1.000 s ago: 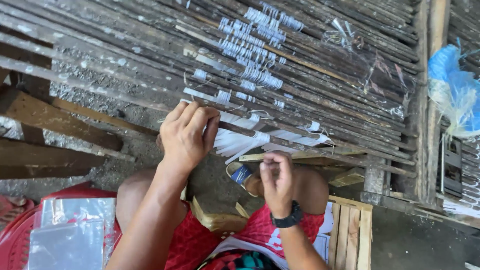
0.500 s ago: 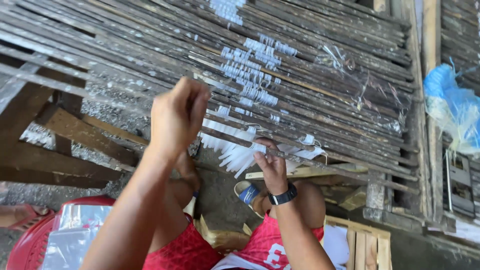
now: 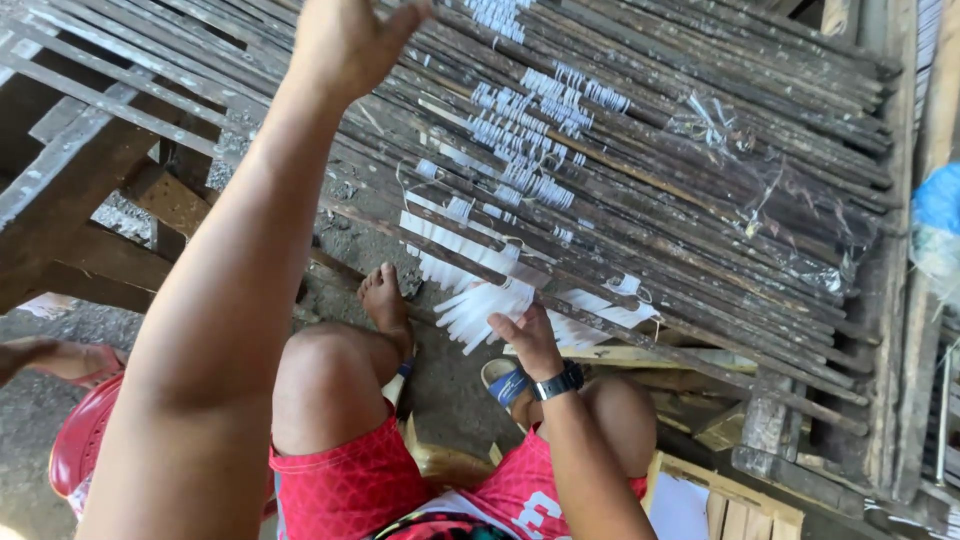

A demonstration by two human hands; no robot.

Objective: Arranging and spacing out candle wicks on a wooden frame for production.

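Observation:
A sloping rack of dark thin slats (image 3: 660, 190) fills the upper part of the view. My left hand (image 3: 345, 45) is raised high over its top left part, and its fingertips run out of the frame. A fan of white strips (image 3: 470, 305) hangs from the slats near the rack's lower edge. My right hand (image 3: 528, 338), with a black watch on the wrist, holds the lower ends of these strips. Rows of small white bindings (image 3: 530, 130) wrap the slats higher up.
Clear plastic film (image 3: 770, 180) lies over the slats at the right, near a blue plastic bag (image 3: 940, 210). Rough wooden beams (image 3: 70, 190) stand at left. Below are a red basin (image 3: 75, 445), another person's foot (image 3: 50, 358) and a wooden crate (image 3: 730, 495).
My left arm has risen from the strips to the top of the rack. My right hand stays at the white strips. The camera has moved closer.

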